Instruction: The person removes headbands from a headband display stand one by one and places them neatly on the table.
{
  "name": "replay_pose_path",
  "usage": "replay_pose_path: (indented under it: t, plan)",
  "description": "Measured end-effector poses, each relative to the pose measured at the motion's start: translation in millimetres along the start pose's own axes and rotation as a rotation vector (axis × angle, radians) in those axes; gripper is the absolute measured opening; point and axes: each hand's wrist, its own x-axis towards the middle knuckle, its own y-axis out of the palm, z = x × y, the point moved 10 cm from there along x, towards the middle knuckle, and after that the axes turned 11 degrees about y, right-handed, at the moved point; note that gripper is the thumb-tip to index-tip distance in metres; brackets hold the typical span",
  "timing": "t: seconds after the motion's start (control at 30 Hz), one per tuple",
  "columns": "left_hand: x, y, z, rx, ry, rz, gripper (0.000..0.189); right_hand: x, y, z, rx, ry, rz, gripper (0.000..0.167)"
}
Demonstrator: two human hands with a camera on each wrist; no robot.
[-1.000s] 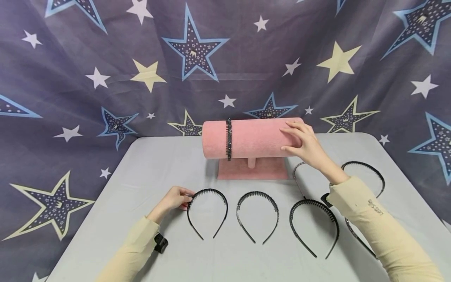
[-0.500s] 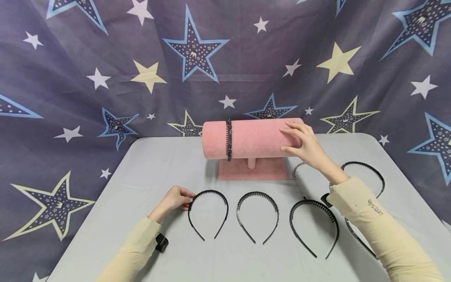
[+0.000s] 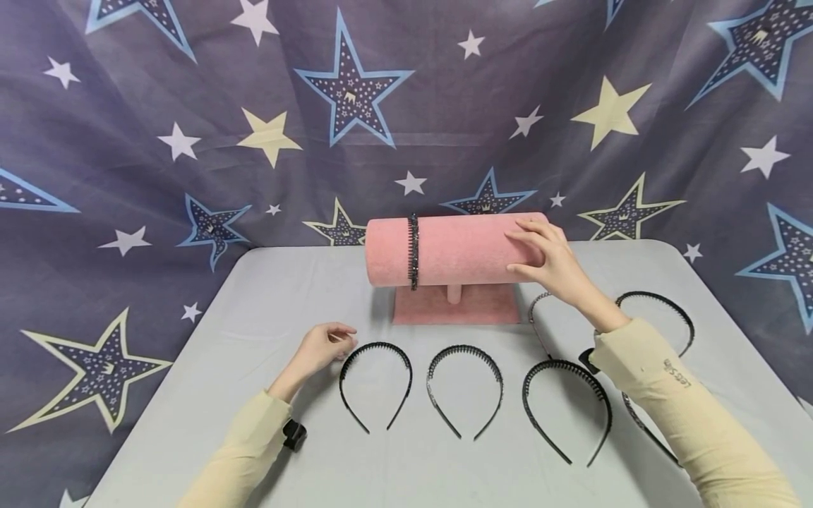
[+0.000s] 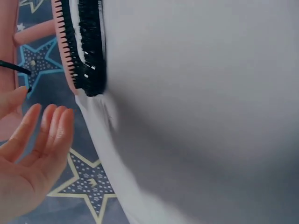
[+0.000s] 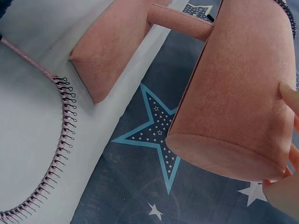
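A pink velvety headband display stand [image 3: 464, 247] stands at the back of the table, with a black beaded toothed headband [image 3: 413, 254] round its roll left of centre. My right hand [image 3: 549, 257] holds the roll's right end, thumb in front and fingers over the upper side; the right wrist view shows those fingers at the roll [image 5: 238, 102]. My left hand [image 3: 324, 347] hovers just beside a black toothed headband [image 3: 376, 346] lying on the table, fingers relaxed and holding nothing. In the left wrist view its fingers are apart from the nearby dark headband [image 4: 91, 51].
To the right lie a second dark headband [image 3: 466, 348], a third black one [image 3: 567, 364] and a pinkish one [image 5: 64, 121]. Others [image 3: 682, 310] lie partly hidden by the right arm. A star-patterned curtain [image 3: 444, 106] hangs behind the grey-white table [image 3: 286, 296].
My left hand nudged the leftmost headband slightly right, then let go, its fingers lifting a little up and away. The right hand has stayed on the stand.
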Motion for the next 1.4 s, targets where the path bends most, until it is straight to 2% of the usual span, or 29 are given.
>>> replay_pose_path:
  t: [0.13, 0.23, 0.43, 0.53, 0.67, 0.9, 1.03, 1.4]
  plan:
    - [5.5, -3.9, -14.9, 0.067, 0.067, -0.057, 0.026, 0.1, 0, 1, -0.003, -0.002, -0.004, 0.053]
    - [8.5, -6.0, -27.6, 0.058, 0.103, -0.101, 0.025, 0.2, 0, 0, -0.006, 0.003, -0.002, 0.052]
    - [13.0, -7.5, -55.9, -0.004, 0.166, -0.189, 0.022, 0.3, 1, -2, -0.005, 0.024, 0.01, 0.052]
    - [15.5, -6.8, -67.0, -0.071, 0.199, -0.243, 0.022, 0.0, 0, -2, -0.006, 0.026, 0.011, 0.052]
    - [19.6, -5.1, -81.4, -0.114, 0.275, -0.317, 0.022, 0.1, 0, -2, -0.007, 0.03, 0.011, 0.052]
    - [20.7, -1.4, -109.7, -0.029, 0.401, -0.418, 0.019, 0.2, 0, -1, -0.005, 0.022, 0.008, 0.052]
    - [22.6, 1.4, -117.6, -0.032, 0.427, -0.46, 0.019, 0.3, 0, 0, -0.003, 0.012, 0.004, 0.052]
    - [27.9, 7.1, -132.9, -0.066, 0.436, -0.565, 0.018, -0.1, -1, -1, 0.004, 0.007, 0.001, 0.052]
